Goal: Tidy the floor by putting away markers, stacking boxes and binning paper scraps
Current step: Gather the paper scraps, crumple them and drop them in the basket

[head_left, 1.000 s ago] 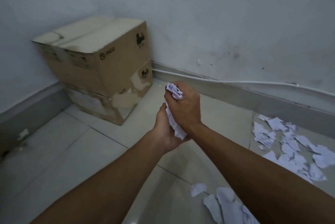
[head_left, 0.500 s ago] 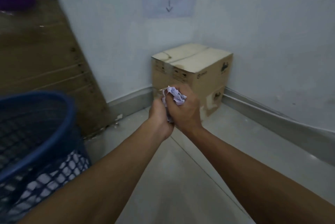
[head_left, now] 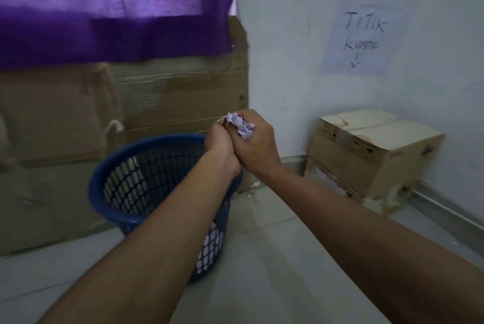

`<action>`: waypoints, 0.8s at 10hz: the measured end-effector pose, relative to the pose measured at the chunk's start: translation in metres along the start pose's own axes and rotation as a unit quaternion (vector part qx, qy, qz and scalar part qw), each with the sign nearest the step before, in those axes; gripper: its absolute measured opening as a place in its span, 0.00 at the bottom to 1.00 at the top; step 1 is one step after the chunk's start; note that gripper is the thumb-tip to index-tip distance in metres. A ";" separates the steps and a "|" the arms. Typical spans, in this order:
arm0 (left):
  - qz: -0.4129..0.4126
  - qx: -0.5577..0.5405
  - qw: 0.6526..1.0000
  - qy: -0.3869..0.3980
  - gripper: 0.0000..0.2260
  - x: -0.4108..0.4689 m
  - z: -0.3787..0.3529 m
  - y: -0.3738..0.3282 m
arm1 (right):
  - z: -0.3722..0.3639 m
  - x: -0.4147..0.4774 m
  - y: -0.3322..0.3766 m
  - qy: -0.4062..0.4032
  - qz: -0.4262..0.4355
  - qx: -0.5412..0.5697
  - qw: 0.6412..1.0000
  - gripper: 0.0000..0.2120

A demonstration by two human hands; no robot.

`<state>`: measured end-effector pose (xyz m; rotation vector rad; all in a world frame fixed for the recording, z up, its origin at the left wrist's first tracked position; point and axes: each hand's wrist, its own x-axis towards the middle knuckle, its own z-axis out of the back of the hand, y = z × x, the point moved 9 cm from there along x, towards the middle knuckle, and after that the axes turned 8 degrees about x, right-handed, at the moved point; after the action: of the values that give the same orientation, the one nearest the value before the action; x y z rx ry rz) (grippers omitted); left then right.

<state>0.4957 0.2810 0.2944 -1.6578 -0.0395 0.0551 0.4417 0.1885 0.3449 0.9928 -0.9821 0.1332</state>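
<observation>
Head view, single frame; I logged both hands raised in front of the body, pressed together around a crumpled wad of paper scraps; left hand cupped the wad from the left and below, right hand wrapped over it from the right, fingers curled closed; white-lilac paper poked out above the knuckles, the rest of it hidden inside the grip; the wad sat just right of and above the rim of a blue mesh bin, which stood on the pale tiled floor; I could not tell whether the hands were directly over the opening or just beside it; white scraps showed through the mesh low in the bin; left forearm crossed in front of the bin's right side; behind the bin a large flat sheet of cardboard leaned against the wall, with a purple cloth hanging over its upper part; to the right, a closed cardboard box sat on the floor in the corner, lower edge torn; above it a paper sign was stuck to the wall, handwritten "TITIK", a second word I could not read, and a downward arrow.
</observation>
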 end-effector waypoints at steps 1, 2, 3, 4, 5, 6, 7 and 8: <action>0.170 -0.163 0.967 0.098 0.13 0.022 0.008 0.003 | -0.041 0.011 0.002 0.036 -0.020 0.040 0.998 0.05; 0.178 -0.134 0.974 0.044 0.14 0.048 0.041 0.007 | -0.074 0.011 -0.008 0.077 -0.078 0.097 0.989 0.10; 0.181 -0.126 0.975 0.014 0.13 0.062 0.061 0.012 | -0.095 0.003 -0.021 0.121 -0.109 0.117 0.980 0.12; 0.179 -0.109 0.978 -0.013 0.12 0.076 0.077 0.020 | -0.107 -0.008 -0.042 0.185 -0.145 0.085 0.968 0.19; 0.168 -0.075 0.981 -0.064 0.14 0.080 0.087 0.024 | -0.107 -0.017 -0.060 0.232 -0.163 0.035 0.958 0.31; 0.138 -0.034 0.987 -0.068 0.14 0.082 0.086 0.026 | -0.104 -0.017 -0.065 0.264 -0.149 -0.017 0.953 0.42; 0.120 -0.007 0.991 -0.059 0.12 0.081 0.082 0.029 | -0.102 -0.008 -0.058 0.264 -0.105 -0.059 0.957 0.33; 0.105 0.018 0.993 -0.047 0.14 0.080 0.076 0.030 | -0.092 0.003 -0.051 0.225 -0.069 -0.061 0.970 0.16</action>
<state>0.5708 0.3589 0.2570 -1.6177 0.0643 0.2925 0.5279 0.2278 0.2985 0.8642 -0.4969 0.1708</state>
